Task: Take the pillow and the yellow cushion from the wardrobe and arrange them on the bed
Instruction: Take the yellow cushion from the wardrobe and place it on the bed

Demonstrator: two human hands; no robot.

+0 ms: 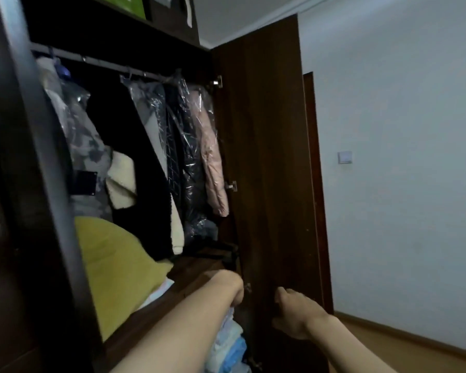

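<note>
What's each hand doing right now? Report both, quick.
Left hand: reaches low into the wardrobe, fingers hidden; grip cannot be told.
Right hand: closed on the edge of the open wardrobe door.

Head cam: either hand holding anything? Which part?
Right hand grips the open wardrobe door at its lower edge. Left hand reaches inside; its fingers are hidden, so cannot tell. Yellow cushion is untouched.

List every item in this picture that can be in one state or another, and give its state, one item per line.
wardrobe door: swung open
yellow cushion: inside the wardrobe, not yet taken
hanging clothes: on the rail, several in plastic covers
left hand: reaching in by the door's edge, fingers hidden
right hand: fingers curled at the door's face
light switch: position cannot be told
</note>
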